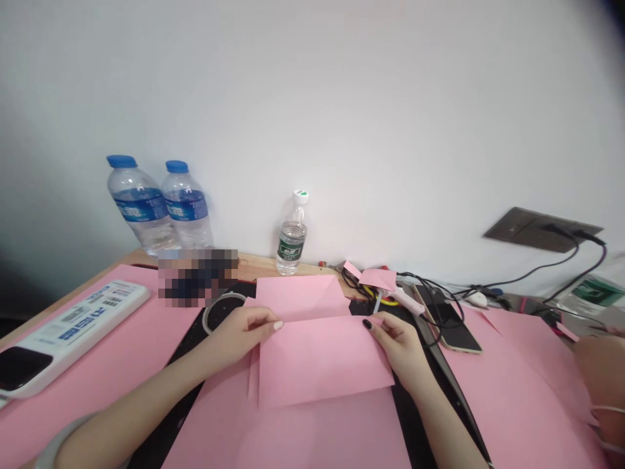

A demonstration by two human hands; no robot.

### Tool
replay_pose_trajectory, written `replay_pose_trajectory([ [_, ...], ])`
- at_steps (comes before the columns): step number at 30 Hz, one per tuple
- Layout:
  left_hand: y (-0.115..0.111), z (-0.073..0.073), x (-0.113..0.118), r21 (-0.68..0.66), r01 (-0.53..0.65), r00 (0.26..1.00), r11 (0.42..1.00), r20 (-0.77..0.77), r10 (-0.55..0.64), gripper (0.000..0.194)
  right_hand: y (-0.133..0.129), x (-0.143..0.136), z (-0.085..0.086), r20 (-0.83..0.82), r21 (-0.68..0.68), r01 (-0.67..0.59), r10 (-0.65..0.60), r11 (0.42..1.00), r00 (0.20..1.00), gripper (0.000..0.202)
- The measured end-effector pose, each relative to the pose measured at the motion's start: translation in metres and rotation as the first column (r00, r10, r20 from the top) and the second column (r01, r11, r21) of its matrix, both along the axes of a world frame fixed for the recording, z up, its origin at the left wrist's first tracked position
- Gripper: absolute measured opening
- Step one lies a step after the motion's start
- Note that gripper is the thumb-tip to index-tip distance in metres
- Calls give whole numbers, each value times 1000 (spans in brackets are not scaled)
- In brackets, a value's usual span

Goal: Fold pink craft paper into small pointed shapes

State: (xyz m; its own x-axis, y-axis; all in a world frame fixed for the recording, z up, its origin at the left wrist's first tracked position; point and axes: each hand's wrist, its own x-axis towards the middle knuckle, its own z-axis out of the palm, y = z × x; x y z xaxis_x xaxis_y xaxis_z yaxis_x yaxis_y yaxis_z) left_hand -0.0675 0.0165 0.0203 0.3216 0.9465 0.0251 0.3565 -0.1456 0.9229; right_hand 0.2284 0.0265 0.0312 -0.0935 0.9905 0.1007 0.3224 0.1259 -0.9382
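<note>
A rectangular pink paper (325, 365) is held up between my two hands, over larger pink sheets (293, 436) on the dark mat. My left hand (249, 331) pinches its upper left corner, thumb in front. At the upper right corner, my right hand (394, 335) grips the same paper with the thumb on its face. Another pink sheet (303, 294) shows behind the held paper's top edge. The fingers behind the paper are partly hidden.
Two blue-capped bottles (187, 208) and a small bottle (291, 241) stand by the wall. A white device (83, 332) lies at left. Cables, a phone (452, 322) and pink sheets (522, 378) are at right, with another person's arm (603, 378) at the edge.
</note>
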Motion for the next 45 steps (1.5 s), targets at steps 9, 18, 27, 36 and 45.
replay_pose_trajectory([
  [9, 9, -1, -12, -10, -50, 999, 999, -22, 50, 25, 2, 9, -1, -72, -81, 37, -43, 996, 997, 24],
  [18, 6, 2, -11, -44, -147, 932, 988, 328, 154, 45, 4, 15, 5, -373, -328, 110, -235, 938, 897, 22],
  [27, -6, 0, 2, -232, 180, 826, 956, 563, -19, 83, 2, 8, -8, -300, -260, 63, -142, 964, 943, 27],
  [36, -7, -9, 4, -168, 65, 925, 984, 381, 4, 70, 1, 4, -8, -281, -204, 55, -112, 977, 953, 24],
  [45, -6, -2, 3, -343, 145, 766, 928, 632, 114, 64, 1, 4, -6, -412, -331, 18, -161, 943, 897, 21],
])
